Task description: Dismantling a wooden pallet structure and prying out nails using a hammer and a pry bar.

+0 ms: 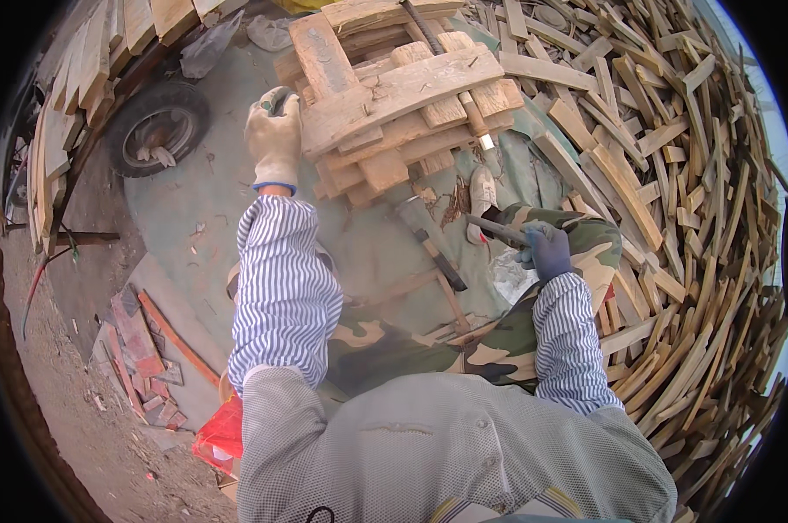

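My left hand (273,139), in a cream work glove, is raised beside the left end of a rough wooden board (394,100). Its fingers are curled, and whatever they hold, if anything, is hidden. The board lies across a stack of short timber blocks (381,170), with thin bent nails sticking up from its face. In a dark blue-grey glove, my right hand (546,251) grips a grey bar-shaped tool (498,229) that points left, above my leg. A hammer (430,248) with a dark handle lies on the ground sheet between my hands.
Loose wooden strips (673,200) are heaped along the right side. A metal rod (475,118) slants out past the stack. At left are a wheel (160,129), stacked planks (88,65) and broken reddish boards (136,344). A green sheet (184,213) covers the ground.
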Action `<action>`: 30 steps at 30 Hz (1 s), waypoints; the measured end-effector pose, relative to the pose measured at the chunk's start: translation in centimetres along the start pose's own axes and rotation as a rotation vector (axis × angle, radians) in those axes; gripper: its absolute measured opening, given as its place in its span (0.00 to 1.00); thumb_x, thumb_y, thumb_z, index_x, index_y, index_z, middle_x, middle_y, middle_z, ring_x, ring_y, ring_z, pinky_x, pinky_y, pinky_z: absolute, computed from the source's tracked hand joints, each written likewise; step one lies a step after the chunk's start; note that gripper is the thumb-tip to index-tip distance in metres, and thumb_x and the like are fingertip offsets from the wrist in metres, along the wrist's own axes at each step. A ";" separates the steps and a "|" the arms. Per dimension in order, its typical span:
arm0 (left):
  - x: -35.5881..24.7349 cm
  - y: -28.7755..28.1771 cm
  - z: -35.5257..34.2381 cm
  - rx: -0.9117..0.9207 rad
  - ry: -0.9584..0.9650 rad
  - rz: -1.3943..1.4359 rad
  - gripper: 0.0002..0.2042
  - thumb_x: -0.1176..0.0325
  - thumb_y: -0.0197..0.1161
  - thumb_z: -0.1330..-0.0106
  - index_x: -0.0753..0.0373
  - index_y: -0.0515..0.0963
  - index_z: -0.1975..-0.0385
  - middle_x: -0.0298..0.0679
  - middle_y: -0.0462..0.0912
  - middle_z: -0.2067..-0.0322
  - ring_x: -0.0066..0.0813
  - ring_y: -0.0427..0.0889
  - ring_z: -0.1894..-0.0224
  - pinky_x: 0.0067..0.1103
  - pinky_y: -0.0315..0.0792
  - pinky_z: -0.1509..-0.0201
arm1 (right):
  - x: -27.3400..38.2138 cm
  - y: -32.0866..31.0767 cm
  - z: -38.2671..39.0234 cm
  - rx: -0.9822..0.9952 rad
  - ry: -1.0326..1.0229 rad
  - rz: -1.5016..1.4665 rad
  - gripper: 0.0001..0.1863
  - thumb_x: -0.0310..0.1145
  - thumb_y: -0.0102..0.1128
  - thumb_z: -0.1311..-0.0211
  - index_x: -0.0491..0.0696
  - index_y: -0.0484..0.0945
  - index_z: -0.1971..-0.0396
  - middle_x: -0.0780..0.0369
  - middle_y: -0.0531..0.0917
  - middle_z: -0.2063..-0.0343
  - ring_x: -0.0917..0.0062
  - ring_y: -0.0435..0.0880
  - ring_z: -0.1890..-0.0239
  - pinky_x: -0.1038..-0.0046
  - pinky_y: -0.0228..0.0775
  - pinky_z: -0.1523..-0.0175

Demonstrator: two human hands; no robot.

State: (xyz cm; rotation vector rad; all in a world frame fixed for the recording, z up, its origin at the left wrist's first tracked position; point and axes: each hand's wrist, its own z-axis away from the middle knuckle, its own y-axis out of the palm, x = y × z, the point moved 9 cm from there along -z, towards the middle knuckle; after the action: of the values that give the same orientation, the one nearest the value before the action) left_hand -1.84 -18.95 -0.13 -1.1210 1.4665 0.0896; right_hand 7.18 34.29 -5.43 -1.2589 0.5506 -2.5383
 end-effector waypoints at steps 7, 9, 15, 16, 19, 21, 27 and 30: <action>1.0 0.2 0.0 0.112 0.013 -0.098 0.14 0.61 0.68 0.39 0.62 0.85 0.57 0.43 0.86 0.57 0.36 0.86 0.55 0.27 0.76 0.48 | -5.3 4.3 -9.4 0.086 -0.059 0.637 0.15 0.37 0.52 0.36 0.44 0.82 0.60 0.51 0.85 0.64 0.66 0.87 0.66 0.64 0.79 0.61; 0.8 -0.2 -0.2 0.096 0.043 -0.112 0.16 0.59 0.69 0.40 0.61 0.85 0.56 0.43 0.85 0.56 0.38 0.85 0.54 0.28 0.76 0.48 | -4.1 5.9 -9.3 0.106 -0.196 0.943 0.16 0.39 0.53 0.37 0.44 0.82 0.59 0.50 0.85 0.58 0.63 0.87 0.57 0.62 0.79 0.52; -3.4 1.6 0.8 0.290 0.194 -0.122 0.25 0.54 0.73 0.46 0.59 0.82 0.49 0.45 0.82 0.49 0.43 0.78 0.45 0.32 0.72 0.41 | -9.3 13.8 -11.2 0.306 -0.092 1.042 0.26 0.41 0.60 0.47 0.43 0.78 0.49 0.46 0.83 0.55 0.55 0.82 0.49 0.60 0.73 0.43; -4.2 2.4 1.4 0.360 0.297 -0.194 0.30 0.53 0.75 0.49 0.59 0.80 0.46 0.47 0.79 0.46 0.45 0.75 0.41 0.34 0.69 0.37 | -10.4 15.3 -11.1 0.338 -0.071 0.977 0.27 0.41 0.60 0.48 0.43 0.76 0.48 0.46 0.82 0.52 0.55 0.81 0.47 0.60 0.72 0.41; -3.3 3.6 2.9 0.449 0.403 -0.370 0.39 0.53 0.78 0.54 0.56 0.74 0.39 0.50 0.73 0.40 0.50 0.66 0.34 0.40 0.62 0.32 | -12.6 20.5 -10.6 0.458 -0.048 0.998 0.31 0.42 0.62 0.47 0.43 0.71 0.43 0.47 0.79 0.47 0.56 0.78 0.43 0.60 0.70 0.40; -2.9 4.4 3.7 0.521 0.371 -0.391 0.44 0.53 0.80 0.58 0.54 0.71 0.35 0.52 0.70 0.38 0.52 0.64 0.34 0.42 0.60 0.31 | -14.7 22.3 -10.4 0.475 -0.007 1.008 0.33 0.43 0.62 0.46 0.44 0.69 0.41 0.47 0.78 0.46 0.57 0.77 0.42 0.60 0.70 0.39; -4.2 5.1 3.4 0.492 0.334 -0.308 0.45 0.55 0.80 0.62 0.56 0.72 0.37 0.51 0.74 0.41 0.51 0.69 0.37 0.41 0.60 0.31 | -19.9 24.7 -10.4 0.548 0.012 0.968 0.29 0.44 0.60 0.43 0.46 0.70 0.44 0.49 0.77 0.46 0.56 0.76 0.42 0.58 0.70 0.39; -5.4 6.1 3.8 0.465 0.388 -0.256 0.44 0.57 0.79 0.63 0.57 0.73 0.38 0.50 0.75 0.42 0.51 0.71 0.40 0.40 0.60 0.31 | -20.6 25.0 -10.1 0.586 0.012 1.080 0.28 0.44 0.60 0.43 0.47 0.71 0.44 0.51 0.77 0.46 0.56 0.76 0.43 0.58 0.70 0.39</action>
State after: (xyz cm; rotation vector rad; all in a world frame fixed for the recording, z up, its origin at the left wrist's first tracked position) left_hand -4.17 -10.24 -0.09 -0.9583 1.5571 -0.6492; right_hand 12.73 22.04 -36.54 -0.4916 0.3042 -1.5879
